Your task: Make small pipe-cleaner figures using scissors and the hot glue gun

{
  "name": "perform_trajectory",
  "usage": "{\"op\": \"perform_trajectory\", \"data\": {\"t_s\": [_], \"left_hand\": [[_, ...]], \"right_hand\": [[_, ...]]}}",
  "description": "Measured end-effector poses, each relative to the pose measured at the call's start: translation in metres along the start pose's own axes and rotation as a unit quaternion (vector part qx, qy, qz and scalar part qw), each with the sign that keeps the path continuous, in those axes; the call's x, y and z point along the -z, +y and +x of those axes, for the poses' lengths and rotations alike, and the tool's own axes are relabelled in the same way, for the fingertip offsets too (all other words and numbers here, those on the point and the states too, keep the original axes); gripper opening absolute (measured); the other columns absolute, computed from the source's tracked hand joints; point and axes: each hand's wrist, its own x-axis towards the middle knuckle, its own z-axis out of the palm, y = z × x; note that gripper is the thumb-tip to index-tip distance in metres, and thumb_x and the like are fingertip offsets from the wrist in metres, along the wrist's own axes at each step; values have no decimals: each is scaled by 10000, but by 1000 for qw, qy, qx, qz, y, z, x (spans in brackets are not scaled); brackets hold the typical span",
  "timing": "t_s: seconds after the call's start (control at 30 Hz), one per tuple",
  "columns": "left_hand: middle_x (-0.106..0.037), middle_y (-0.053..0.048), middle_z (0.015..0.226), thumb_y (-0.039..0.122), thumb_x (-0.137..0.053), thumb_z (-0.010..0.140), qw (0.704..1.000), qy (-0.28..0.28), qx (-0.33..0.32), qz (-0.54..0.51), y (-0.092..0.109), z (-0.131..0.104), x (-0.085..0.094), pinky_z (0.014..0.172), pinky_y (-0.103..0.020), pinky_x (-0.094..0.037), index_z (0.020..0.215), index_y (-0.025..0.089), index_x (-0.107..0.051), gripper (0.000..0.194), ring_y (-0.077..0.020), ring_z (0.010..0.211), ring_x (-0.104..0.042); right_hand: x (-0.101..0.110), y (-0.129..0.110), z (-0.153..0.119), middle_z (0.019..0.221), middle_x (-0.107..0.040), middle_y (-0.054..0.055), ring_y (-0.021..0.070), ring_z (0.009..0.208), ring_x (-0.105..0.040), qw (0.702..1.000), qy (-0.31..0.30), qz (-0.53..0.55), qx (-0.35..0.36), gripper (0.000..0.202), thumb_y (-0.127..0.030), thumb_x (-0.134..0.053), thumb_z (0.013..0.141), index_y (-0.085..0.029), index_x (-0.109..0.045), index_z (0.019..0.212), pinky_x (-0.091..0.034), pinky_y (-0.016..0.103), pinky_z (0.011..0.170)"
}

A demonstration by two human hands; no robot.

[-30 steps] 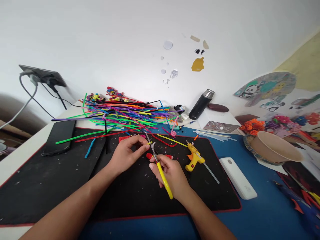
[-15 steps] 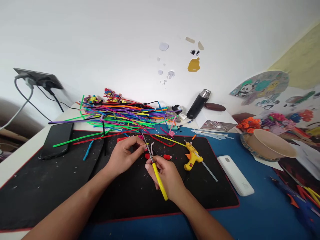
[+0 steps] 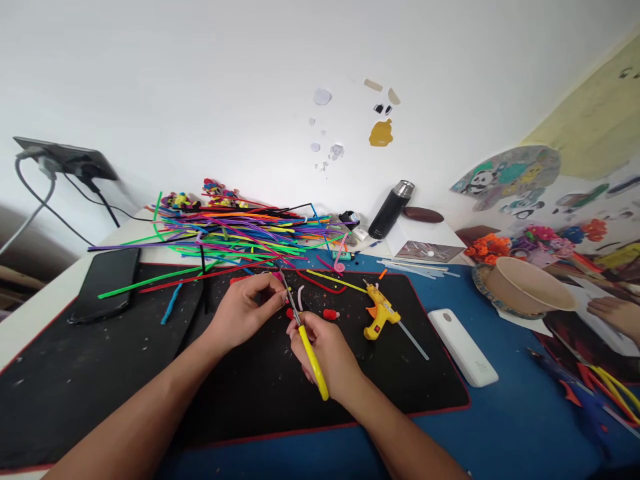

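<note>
My right hand (image 3: 327,350) grips a pair of scissors (image 3: 313,360) with yellow handles, their metal blades pointing up and away over the black mat (image 3: 240,400). Close beside the blades, the thumb and forefinger of my left hand (image 3: 245,307) are pinched together; what lies between them is too small to make out. Near the blades are a small curved white strip (image 3: 300,297) and a short red fuzzy piece (image 3: 331,314). A bent red pipe cleaner (image 3: 325,283) lies just beyond.
A heap of coloured pipe cleaners (image 3: 240,230) lies at the back. Right of my hands are a yellow glue gun (image 3: 381,312), a white power bank (image 3: 463,347) and a bowl (image 3: 535,287). A phone (image 3: 107,283) lies left. Another person's hand (image 3: 615,313) shows at the right edge.
The view has turned slightly right, and another person's hand has come into sight there. The yellow-green bit at my left fingertips no longer shows. Both hands keep nearly the same pose.
</note>
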Motion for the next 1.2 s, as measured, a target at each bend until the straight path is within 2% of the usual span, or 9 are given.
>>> {"op": "perform_trajectory", "data": {"t_s": [0.2, 0.33, 0.53, 0.77, 0.97, 1.07, 1.2], "left_hand": [[-629, 10, 678, 333, -627, 921, 999, -25, 37, -25, -1, 1, 1, 599, -260, -444, 765, 194, -648, 210, -145, 615, -557], [-602, 24, 645, 317, -627, 911, 997, -39, 49, -40, -4, 2, 2, 589, -262, -430, 755, 195, -633, 198, -138, 588, -529], [-587, 38, 628, 337, -631, 899, 992, -68, 80, -73, -8, 5, 4, 570, -254, -424, 749, 201, -621, 202, -135, 564, -519], [-589, 41, 621, 331, -634, 884, 993, -77, 83, -38, -15, 4, 6, 578, -258, -430, 729, 218, -619, 192, -153, 571, -543], [-600, 34, 591, 350, -642, 872, 992, -90, 90, -17, -21, 5, 7, 562, -266, -435, 708, 226, -637, 206, -173, 548, -575], [-631, 19, 633, 415, -652, 900, 991, -79, 104, -37, -22, 7, 9, 567, -266, -449, 742, 220, -664, 251, -172, 561, -580], [-672, -2, 697, 511, -674, 907, 991, -27, 110, -73, -25, 10, 14, 582, -258, -472, 789, 207, -690, 327, -171, 604, -589]], "right_hand": [[-1, -11, -1, 558, -465, -93, 81, 367, -425, 999, -9, 13, -36, 115, -221, -625, 847, -235, -603, 959, -322, 183, 394], [-3, -24, -3, 517, -419, -117, 85, 325, -393, 995, -29, 48, -86, 121, -183, -577, 828, -243, -556, 930, -301, 169, 331], [-4, -28, 0, 531, -439, -126, 71, 307, -394, 989, -61, 69, -115, 121, -203, -577, 847, -240, -549, 959, -313, 143, 314], [-3, -34, -1, 500, -406, -138, 69, 320, -383, 979, -108, 102, -139, 137, -252, -577, 842, -247, -493, 949, -364, 135, 334], [-12, -27, 3, 471, -419, -130, 68, 319, -377, 977, -101, 109, -152, 111, -254, -570, 830, -230, -510, 920, -333, 125, 346], [-15, -25, 4, 474, -429, -128, 69, 326, -376, 968, -133, 139, -160, 132, -256, -580, 811, -224, -536, 931, -337, 132, 352], [-15, -24, 2, 501, -460, -126, 65, 317, -365, 953, -166, 203, -150, 197, -343, -623, 827, -211, -576, 965, -348, 158, 350]]}}
